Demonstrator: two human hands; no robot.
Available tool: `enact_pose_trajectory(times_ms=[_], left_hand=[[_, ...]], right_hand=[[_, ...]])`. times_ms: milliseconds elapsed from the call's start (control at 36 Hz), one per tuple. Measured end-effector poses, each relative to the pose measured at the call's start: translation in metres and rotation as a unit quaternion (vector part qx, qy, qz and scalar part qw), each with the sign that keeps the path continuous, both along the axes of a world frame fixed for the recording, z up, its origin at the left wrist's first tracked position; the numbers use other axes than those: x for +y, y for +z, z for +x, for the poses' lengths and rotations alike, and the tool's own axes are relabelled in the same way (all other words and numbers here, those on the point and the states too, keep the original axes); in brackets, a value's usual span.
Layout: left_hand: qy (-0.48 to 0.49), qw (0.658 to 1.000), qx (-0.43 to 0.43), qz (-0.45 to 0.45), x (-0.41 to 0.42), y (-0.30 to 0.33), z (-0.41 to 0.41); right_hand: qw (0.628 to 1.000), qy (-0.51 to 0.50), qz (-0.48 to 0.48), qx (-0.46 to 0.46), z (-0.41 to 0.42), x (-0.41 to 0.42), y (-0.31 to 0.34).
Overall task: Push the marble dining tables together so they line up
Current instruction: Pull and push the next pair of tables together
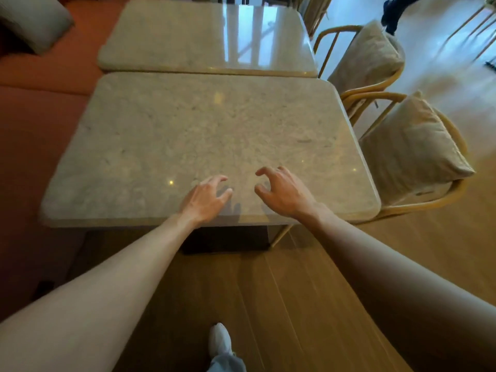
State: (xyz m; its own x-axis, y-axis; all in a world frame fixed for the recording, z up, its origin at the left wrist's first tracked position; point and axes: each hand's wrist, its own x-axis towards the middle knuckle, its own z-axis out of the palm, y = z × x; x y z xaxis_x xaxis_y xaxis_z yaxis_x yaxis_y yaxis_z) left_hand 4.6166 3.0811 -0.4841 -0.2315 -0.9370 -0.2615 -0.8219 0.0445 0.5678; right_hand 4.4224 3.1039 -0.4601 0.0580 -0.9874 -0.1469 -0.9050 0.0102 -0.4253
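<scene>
Two rectangular beige marble dining tables with rounded corners stand end to end: the near table (209, 135) under the person's hands and the far table (188, 36) beyond it. Their facing edges look touching or nearly so along a thin dark seam, yet the sides do not match; the near top juts out past the far one on the right, by the chairs.

Both hands hover above the near end of the near table. The left hand (205, 198) and the right hand (281, 190) are open, fingers curled and spread, holding nothing; whether any fingertip rests on the stone I cannot tell.

An orange upholstered bench (40, 103) runs along the left side, and two rattan chairs with tan cushions (413, 146) sit just beside the right edge.

Judging from this, the sideways offset is what remains. A shove given off-centre could swing the heavy top and open the seam, knock it into the nearest chair, or let open palms slip on the polished surface.
</scene>
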Motion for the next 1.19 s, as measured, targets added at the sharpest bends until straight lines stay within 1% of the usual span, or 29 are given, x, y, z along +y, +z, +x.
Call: enact_pose_trajectory(times_ms=[139, 222, 250, 306, 472, 556, 639, 778, 889, 972, 1056, 1194], left_hand=[[0.085, 0.996, 0.014, -0.007, 0.027, 0.023, 0.089], [0.138, 0.989, 0.026, -0.036, 0.041, 0.037, 0.136], [0.156, 0.986, 0.025, -0.047, 0.049, 0.044, 0.162], [0.170, 0.983, 0.020, -0.068, 0.056, 0.052, 0.198], [0.200, 0.975, 0.008, -0.092, 0.063, 0.060, 0.286], [0.194, 0.976, 0.006, -0.101, 0.053, 0.049, 0.320], [0.167, 0.980, 0.000, -0.110, 0.033, 0.027, 0.349], [0.084, 0.990, -0.007, -0.112, -0.012, -0.028, 0.381], [0.030, 0.991, 0.003, -0.131, -0.040, -0.060, 0.382], [-0.003, 0.985, 0.005, -0.170, -0.055, -0.077, 0.371], [-0.035, 0.972, 0.003, -0.230, -0.063, -0.092, 0.361], [-0.035, 0.964, -0.021, -0.264, -0.069, -0.115, 0.356]], right_hand=[[0.997, 0.061, 0.012, -0.056, 0.083, 0.000, 0.026], [0.992, 0.088, 0.003, -0.089, 0.126, 0.000, 0.035], [0.990, 0.102, -0.001, -0.102, 0.151, 0.002, 0.039], [0.986, 0.118, -0.006, -0.117, 0.184, 0.005, 0.043], [0.981, 0.167, -0.005, -0.097, 0.272, 0.010, 0.041], [0.981, 0.176, -0.002, -0.076, 0.310, 0.005, 0.031], [0.985, 0.165, 0.002, -0.046, 0.347, -0.008, 0.012], [0.995, 0.094, 0.021, -0.012, 0.401, -0.034, -0.033], [0.998, 0.056, 0.023, 0.024, 0.425, -0.047, -0.064], [0.997, 0.020, -0.008, 0.071, 0.435, -0.055, -0.086], [0.991, 0.011, -0.064, 0.119, 0.436, -0.060, -0.105], [0.981, -0.001, -0.155, 0.117, 0.428, -0.066, -0.127]])
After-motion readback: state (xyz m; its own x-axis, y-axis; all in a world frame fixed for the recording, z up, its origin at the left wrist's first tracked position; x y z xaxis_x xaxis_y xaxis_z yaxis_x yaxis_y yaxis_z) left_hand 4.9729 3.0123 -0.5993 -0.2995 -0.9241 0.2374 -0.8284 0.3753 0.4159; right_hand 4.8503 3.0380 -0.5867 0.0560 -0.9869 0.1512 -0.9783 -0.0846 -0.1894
